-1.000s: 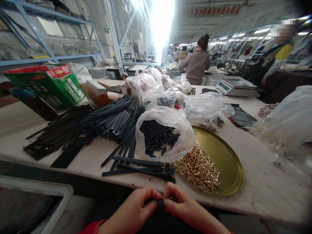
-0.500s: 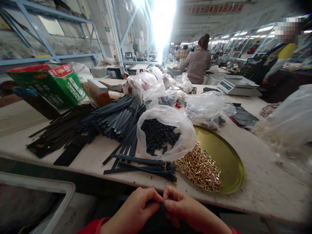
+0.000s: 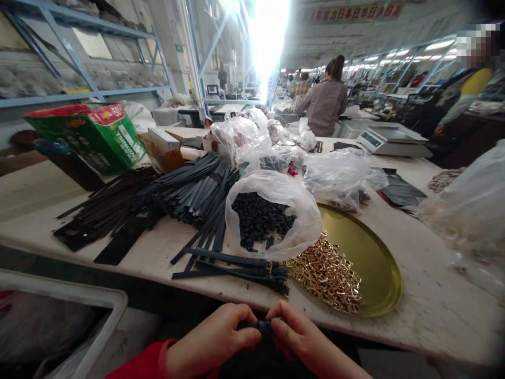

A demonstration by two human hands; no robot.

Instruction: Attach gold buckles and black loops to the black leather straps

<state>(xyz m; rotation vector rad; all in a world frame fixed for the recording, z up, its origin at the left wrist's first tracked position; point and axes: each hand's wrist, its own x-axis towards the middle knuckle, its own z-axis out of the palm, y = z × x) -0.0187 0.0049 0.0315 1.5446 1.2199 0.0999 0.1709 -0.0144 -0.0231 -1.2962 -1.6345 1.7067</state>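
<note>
My left hand [image 3: 213,342] and my right hand [image 3: 300,339] meet below the table's front edge, both pinched on a small dark strap piece [image 3: 258,326] held between thumbs and fingers. Just beyond them, a few finished black straps with gold buckles [image 3: 240,266] lie on the table. A clear plastic bag of small black loops [image 3: 272,216] sits open behind those. To its right a round gold tray [image 3: 371,252] holds a heap of gold buckles [image 3: 327,273]. A large pile of black straps [image 3: 165,197] spreads across the left of the table.
A green carton [image 3: 90,134] and a small brown box [image 3: 165,150] stand at the back left. Several clear bags [image 3: 339,176] and a weighing scale [image 3: 389,142] lie farther back. A white bin [image 3: 67,321] is at my lower left. A person [image 3: 325,102] sits with their back turned.
My hands stay together on the strap piece and have dropped slightly lower in view. The view has shifted a little to the left.
</note>
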